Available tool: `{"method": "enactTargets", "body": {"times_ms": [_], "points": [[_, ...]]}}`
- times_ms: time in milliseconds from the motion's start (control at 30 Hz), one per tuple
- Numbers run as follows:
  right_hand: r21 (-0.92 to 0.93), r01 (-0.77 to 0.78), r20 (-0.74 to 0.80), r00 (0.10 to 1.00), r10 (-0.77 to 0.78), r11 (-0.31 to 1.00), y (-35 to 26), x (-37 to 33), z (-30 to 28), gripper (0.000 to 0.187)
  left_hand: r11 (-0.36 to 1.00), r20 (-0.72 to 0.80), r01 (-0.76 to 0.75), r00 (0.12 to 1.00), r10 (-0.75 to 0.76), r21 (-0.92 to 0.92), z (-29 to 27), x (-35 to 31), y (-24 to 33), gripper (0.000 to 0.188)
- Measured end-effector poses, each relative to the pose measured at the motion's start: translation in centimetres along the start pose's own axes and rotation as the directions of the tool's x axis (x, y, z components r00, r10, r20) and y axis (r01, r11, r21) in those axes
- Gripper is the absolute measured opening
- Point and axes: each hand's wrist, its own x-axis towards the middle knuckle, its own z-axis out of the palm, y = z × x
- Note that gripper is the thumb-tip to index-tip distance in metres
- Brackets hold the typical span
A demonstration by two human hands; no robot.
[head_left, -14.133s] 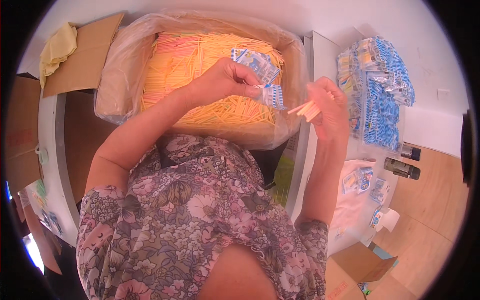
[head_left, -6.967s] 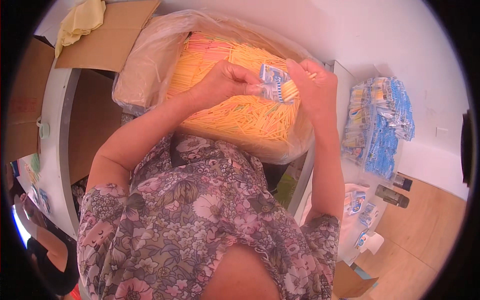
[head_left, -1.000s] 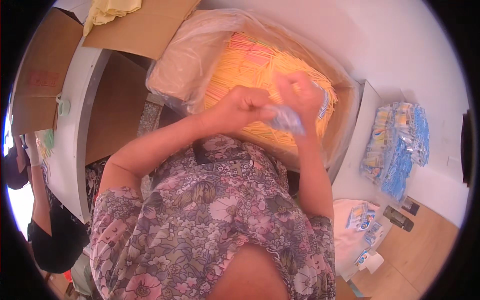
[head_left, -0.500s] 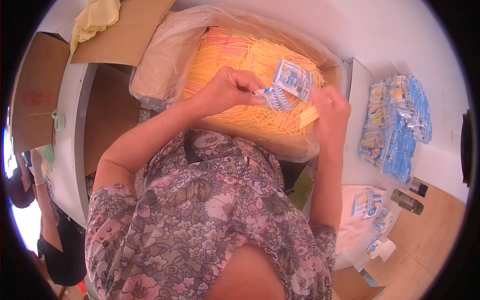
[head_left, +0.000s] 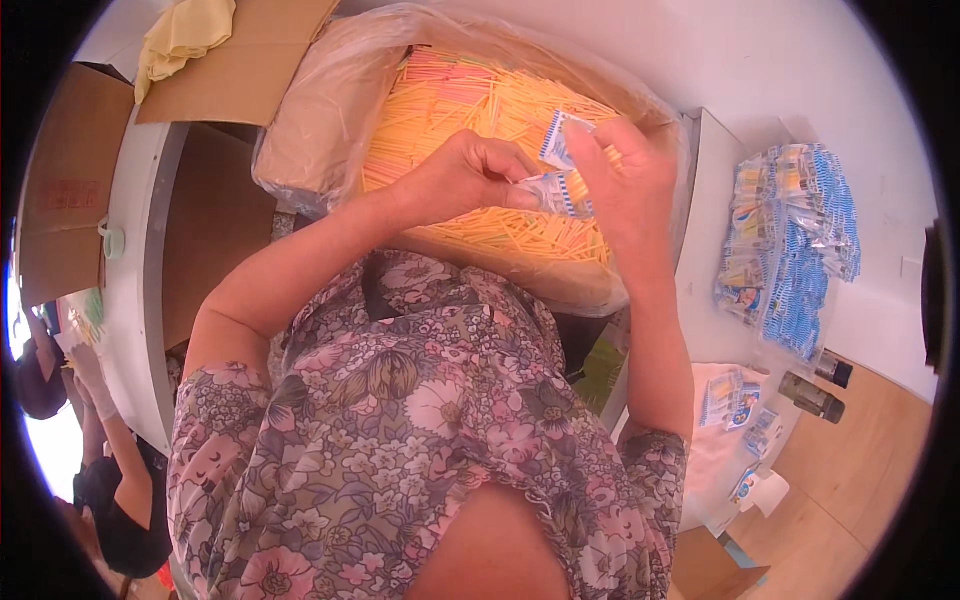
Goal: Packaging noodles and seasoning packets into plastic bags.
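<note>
My left hand [head_left: 480,182] pinches a small clear packet [head_left: 553,193] with blue-and-white striped edges. Close against its right end is my right hand [head_left: 632,185], fingers closed; a few yellow sticks [head_left: 579,187] show between the fingers and the packet. Another blue-and-white packet [head_left: 556,143] sits just beyond, partly behind the right fingers; I cannot tell whether the two are joined. Under both hands stands a large carton [head_left: 570,285] lined with clear plastic, full of thin yellow sticks [head_left: 430,115] with some pink ones among them.
A pile of blue-and-white packets [head_left: 790,250] lies on the white surface at right. Nearer are two dark-capped bottles [head_left: 812,398] and several loose packets [head_left: 722,400] on a pink cloth. At left are an open carton [head_left: 75,190], a yellow cloth [head_left: 183,42] and another person's arms [head_left: 120,450].
My right hand has moved left and up, bringing the yellow sticks from beside the carton's right edge to the packet. My left hand keeps its grip on the packet nearly in place.
</note>
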Motion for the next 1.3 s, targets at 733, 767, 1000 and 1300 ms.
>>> {"method": "enactTargets", "body": {"times_ms": [733,767,1000,1300], "points": [[0.159,-0.354,-0.666,0.651,0.365,0.922,9.9,-21.5,-22.0,0.025,0.26,0.208,-0.326,0.895,0.396,0.909,-2.1,8.2,-3.8,0.033],[0.148,-0.363,-0.723,0.595,0.351,0.92,10.9,-23.1,-24.3,0.026,0.066,0.239,-0.281,0.9,0.364,0.957,-2.2,8.9,-3.8,0.04],[-0.638,-0.588,-0.622,0.774,0.118,0.496,21.3,-28.2,-29.3,0.045,0.179,0.145,-0.174,0.976,0.164,0.968,-2.6,10.2,-4.8,0.054],[-0.759,-0.523,-0.637,0.721,-0.272,0.388,13.9,-23.7,-23.0,0.022,0.173,0.068,-0.077,0.996,0.058,0.982,-1.2,11.7,-3.7,0.051]]}}
